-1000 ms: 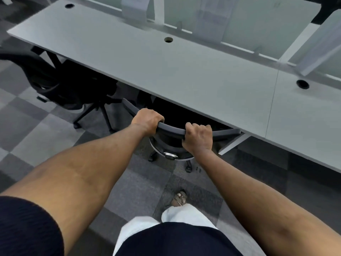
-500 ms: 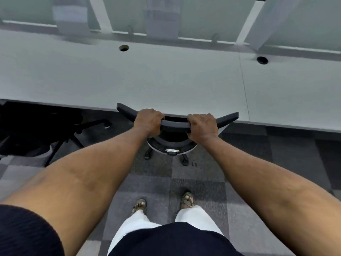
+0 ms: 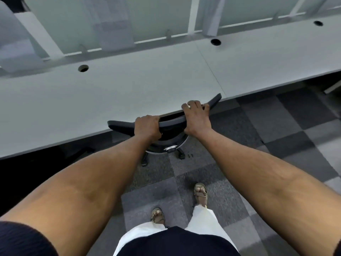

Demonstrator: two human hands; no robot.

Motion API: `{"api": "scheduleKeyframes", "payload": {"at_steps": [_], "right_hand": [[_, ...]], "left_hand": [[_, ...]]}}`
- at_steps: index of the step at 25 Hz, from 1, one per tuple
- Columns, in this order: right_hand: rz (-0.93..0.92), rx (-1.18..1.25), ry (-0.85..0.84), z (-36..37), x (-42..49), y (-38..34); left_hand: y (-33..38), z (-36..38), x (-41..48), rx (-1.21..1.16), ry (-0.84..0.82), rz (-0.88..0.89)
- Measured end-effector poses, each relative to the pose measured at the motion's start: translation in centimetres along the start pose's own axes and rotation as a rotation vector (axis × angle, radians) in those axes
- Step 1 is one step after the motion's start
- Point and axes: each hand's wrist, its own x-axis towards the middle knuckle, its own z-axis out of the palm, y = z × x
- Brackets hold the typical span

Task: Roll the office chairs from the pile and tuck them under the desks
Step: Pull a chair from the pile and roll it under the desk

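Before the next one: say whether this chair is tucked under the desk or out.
Tucked. The chair sits with its seat hidden under the desk; its backrest, held by left hand and right hand, meets the edge.

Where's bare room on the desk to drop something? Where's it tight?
Free: desk between the left hole and the seam; the slab right of the seam, around the right hole; carpet right of the chair. Tight: the front edge, where left hand and right hand hold the chair back.
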Motion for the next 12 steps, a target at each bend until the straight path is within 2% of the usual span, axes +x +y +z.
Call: {"api": "scheduleKeyframes", "payload": {"at_steps": [2,6,12], "right_hand": [[0.005,0.048,0.016,-0.2,-1.7,0.2],[0.021,0.136,0.042,-0.8,-4.8,1.9],[0.348,0.216,0.073,-1.4,-10.9,6.6]], "left_hand": [[-0.1,0.4,-0.2,0.022,0.054,0.054],[1.7,0.2,-1.2,0.099,0.169,0.282],[9.7,-0.6,-1.7,0.171,0.221,0.562]]}}
